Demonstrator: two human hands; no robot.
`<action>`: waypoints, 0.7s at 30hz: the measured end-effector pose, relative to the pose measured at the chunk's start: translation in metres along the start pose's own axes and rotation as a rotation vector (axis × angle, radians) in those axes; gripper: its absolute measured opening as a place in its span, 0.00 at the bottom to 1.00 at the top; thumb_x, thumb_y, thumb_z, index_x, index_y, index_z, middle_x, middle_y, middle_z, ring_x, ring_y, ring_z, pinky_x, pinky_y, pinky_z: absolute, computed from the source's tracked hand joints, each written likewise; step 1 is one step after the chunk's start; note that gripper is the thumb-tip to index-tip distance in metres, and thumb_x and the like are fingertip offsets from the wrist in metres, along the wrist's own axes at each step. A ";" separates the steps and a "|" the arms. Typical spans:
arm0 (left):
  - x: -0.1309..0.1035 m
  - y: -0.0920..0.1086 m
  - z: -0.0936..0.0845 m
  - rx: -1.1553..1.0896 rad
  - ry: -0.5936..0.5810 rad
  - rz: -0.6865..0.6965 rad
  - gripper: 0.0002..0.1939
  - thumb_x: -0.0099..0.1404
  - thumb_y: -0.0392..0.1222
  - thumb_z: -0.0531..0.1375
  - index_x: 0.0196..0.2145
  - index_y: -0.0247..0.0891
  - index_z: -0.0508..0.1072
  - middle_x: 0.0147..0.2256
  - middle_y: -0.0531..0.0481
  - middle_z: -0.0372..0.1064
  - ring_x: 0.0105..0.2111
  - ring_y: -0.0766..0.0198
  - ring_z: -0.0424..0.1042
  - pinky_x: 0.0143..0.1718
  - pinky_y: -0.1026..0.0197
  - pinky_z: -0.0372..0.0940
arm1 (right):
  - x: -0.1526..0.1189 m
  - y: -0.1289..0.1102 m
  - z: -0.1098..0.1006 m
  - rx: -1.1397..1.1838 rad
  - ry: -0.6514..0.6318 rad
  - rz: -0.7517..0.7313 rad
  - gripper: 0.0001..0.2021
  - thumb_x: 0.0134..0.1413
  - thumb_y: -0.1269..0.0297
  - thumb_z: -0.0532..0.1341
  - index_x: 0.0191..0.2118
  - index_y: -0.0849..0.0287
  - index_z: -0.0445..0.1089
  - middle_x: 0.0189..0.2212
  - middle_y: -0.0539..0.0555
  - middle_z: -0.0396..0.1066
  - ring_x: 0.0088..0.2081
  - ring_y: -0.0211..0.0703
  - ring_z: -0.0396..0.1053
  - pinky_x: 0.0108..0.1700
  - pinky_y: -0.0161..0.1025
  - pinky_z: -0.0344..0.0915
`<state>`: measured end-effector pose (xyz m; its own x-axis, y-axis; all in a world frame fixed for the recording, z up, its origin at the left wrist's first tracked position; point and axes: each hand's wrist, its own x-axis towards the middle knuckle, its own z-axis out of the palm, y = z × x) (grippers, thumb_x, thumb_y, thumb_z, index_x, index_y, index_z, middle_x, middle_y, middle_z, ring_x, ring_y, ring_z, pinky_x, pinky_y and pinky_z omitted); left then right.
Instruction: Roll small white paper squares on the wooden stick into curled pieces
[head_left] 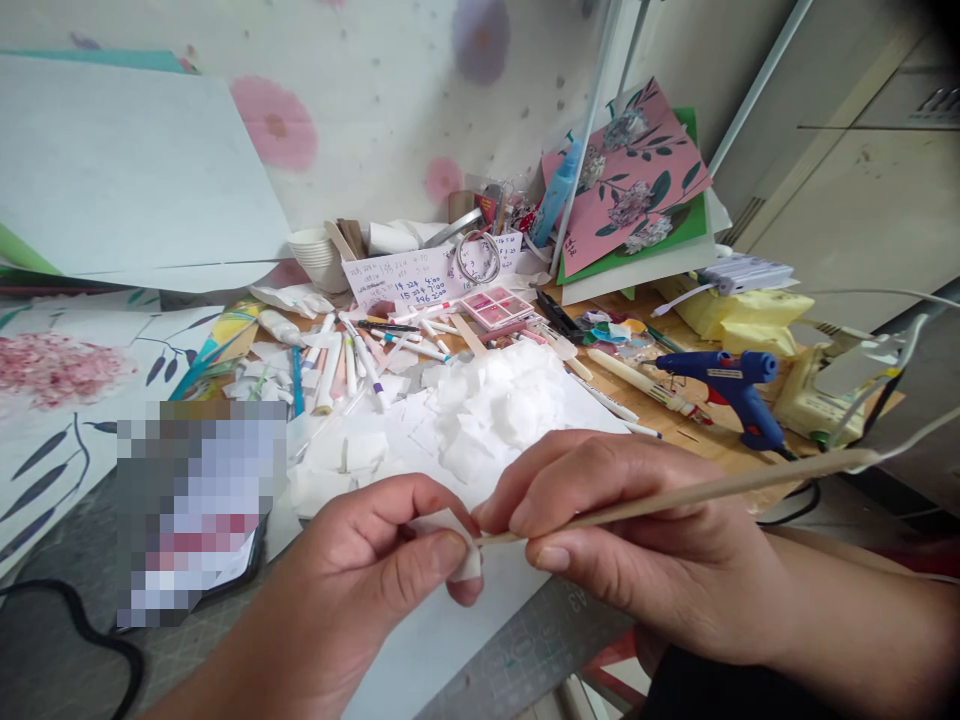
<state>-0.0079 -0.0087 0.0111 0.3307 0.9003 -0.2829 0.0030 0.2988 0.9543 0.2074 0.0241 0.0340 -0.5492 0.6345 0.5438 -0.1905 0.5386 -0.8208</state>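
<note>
My left hand (pixel 390 560) pinches a small white piece of paper or tissue (pixel 466 560) between thumb and fingers. In my right hand (pixel 630 530) is a slim, tapered wooden stick (pixel 697 490), held much like a pen. Its thin end meets the white piece at my left fingertips; its thicker end points to the right. Just beyond both hands lies a loose heap of soft white pieces (pixel 510 400) on white paper (pixel 442 640). What the stick's very tip does to the piece is partly hidden by my fingers.
A blue glue gun (pixel 727 375) lies at the right, near yellow packs (pixel 742 310). Several markers (pixel 360 360) and a pink palette (pixel 496 308) are strewn behind the heap. A phone with a blurred screen (pixel 202 510) rests at the left on a grey cutting mat (pixel 67 640).
</note>
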 end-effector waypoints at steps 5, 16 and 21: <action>0.000 0.005 0.005 -0.066 0.087 -0.044 0.09 0.60 0.47 0.67 0.27 0.42 0.76 0.23 0.55 0.74 0.27 0.64 0.67 0.32 0.62 0.59 | -0.001 0.001 0.000 -0.025 -0.002 0.027 0.05 0.59 0.78 0.62 0.37 0.63 0.72 0.36 0.58 0.78 0.40 0.42 0.78 0.42 0.37 0.76; -0.002 0.002 0.005 -0.059 0.084 -0.051 0.11 0.60 0.50 0.67 0.29 0.42 0.74 0.25 0.56 0.74 0.29 0.63 0.69 0.33 0.63 0.61 | -0.003 0.002 0.006 0.077 -0.003 0.070 0.06 0.60 0.78 0.60 0.37 0.61 0.69 0.33 0.56 0.75 0.38 0.41 0.77 0.40 0.39 0.75; 0.000 0.005 0.005 0.185 0.266 0.072 0.07 0.62 0.49 0.65 0.33 0.46 0.75 0.28 0.55 0.72 0.31 0.61 0.69 0.32 0.64 0.62 | -0.005 0.002 0.006 -0.020 0.029 0.068 0.05 0.60 0.77 0.60 0.37 0.62 0.70 0.35 0.58 0.76 0.38 0.43 0.77 0.39 0.39 0.74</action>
<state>-0.0031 -0.0083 0.0167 0.0780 0.9755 -0.2057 0.1677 0.1905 0.9672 0.2050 0.0191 0.0289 -0.5362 0.6860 0.4918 -0.1371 0.5041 -0.8527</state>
